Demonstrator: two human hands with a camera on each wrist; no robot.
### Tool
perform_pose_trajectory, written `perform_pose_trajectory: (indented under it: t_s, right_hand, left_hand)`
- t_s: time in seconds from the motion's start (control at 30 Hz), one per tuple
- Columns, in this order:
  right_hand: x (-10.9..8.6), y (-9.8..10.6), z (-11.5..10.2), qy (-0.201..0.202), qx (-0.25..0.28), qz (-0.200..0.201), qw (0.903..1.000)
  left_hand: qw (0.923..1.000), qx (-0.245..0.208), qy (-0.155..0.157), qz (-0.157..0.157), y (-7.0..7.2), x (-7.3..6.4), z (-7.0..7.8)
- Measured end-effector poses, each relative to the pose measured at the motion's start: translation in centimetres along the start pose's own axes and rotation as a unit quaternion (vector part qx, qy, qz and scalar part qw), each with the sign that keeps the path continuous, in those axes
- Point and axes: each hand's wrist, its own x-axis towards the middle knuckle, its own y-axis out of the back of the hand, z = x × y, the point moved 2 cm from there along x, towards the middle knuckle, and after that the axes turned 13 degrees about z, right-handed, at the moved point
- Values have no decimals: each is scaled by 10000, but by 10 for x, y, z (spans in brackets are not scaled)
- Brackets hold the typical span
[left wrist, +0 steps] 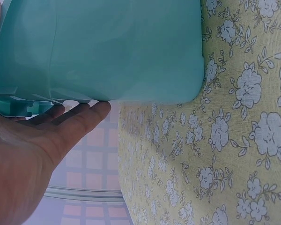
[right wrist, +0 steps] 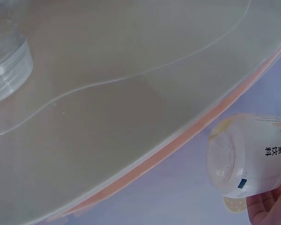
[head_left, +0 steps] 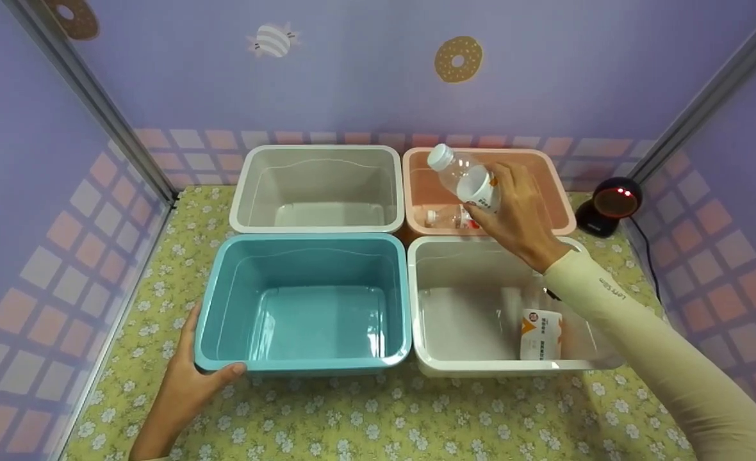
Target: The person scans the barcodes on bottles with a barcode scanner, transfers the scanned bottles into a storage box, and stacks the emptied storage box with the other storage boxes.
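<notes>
My right hand (head_left: 520,208) grips a clear plastic bottle (head_left: 477,186) with a white cap and a white-and-orange label, tilted above the pink bin (head_left: 560,192). In the right wrist view, the base of this bottle (right wrist: 227,159) faces the camera and fingertips touch its label. Another clear bottle (head_left: 445,216) lies inside the pink bin. My left hand (head_left: 189,378) holds the front left corner of the blue bin (head_left: 304,365), thumb on the front rim and fingers along the outer side wall (left wrist: 122,51).
A white bin (head_left: 455,366) at front right contains a bottle with a white-and-orange label (head_left: 540,333), partly hidden by my sleeve. A grey bin (head_left: 317,228) stands at back left. Right of the pink bin is a black scanner (head_left: 612,202) with a cable. Patterned walls enclose the flowered tablecloth (head_left: 327,422).
</notes>
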Motion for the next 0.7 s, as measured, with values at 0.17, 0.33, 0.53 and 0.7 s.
perform_pose_trajectory:
  t_s: [0.17,0.33,0.53,0.7]
  right_hand:
    - [0,-7,-3,129,201,-33,9997]
    - [-1,-13,-6,175,311,-121,9993]
    - [-1,-19,-10,194,298,-212,9991]
    - [1,-23,-13,285,251,-271,9989]
  left_hand:
    - [9996,280,-28,-8,2,1,1]
    - [9996,280,72,-27,2,1,0]
    - [9997,213,90,-43,2,2,-1]
    - [10000,71,50,-45,1,2,-1]
